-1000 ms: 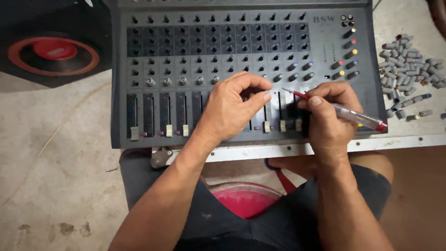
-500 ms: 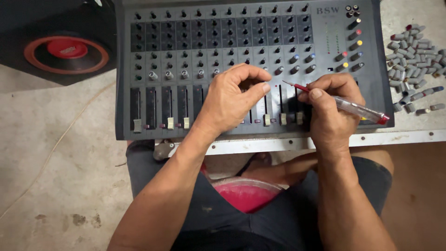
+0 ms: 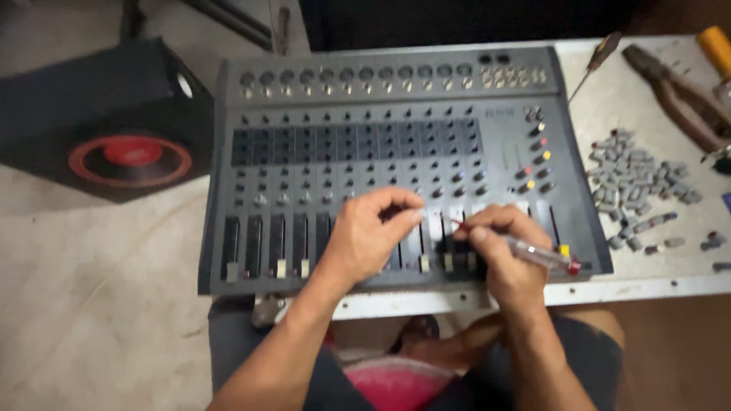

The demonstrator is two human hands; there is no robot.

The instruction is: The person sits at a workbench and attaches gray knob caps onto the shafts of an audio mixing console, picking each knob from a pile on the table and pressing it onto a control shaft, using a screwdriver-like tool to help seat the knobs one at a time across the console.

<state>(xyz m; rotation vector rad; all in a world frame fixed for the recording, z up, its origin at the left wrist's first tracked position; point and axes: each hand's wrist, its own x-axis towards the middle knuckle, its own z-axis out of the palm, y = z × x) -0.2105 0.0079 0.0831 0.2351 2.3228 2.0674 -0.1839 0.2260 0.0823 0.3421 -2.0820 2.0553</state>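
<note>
At frame centre, the left hand (image 3: 371, 237) pinches a fader on the grey mixer (image 3: 502, 164); the right hand (image 3: 509, 255) grasps a clear screwdriver (image 3: 537, 253). Grey knobs (image 3: 632, 179) lie right on the tabletop (image 3: 647, 278).

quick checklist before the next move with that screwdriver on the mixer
1. Right hand has a firm grip on the screwdriver: ok.
2. Screwdriver tip set on the fader row of the mixer: cannot tell, the picture is blurred there.
3. Left hand steadies the spot, fingers pinched beside the tip: ok.
4. Mixer rests flat on the table: ok.
5. Pile of grey knobs lies apart from both hands: ok.
6. Pliers lie off the mixer: ok.
</note>
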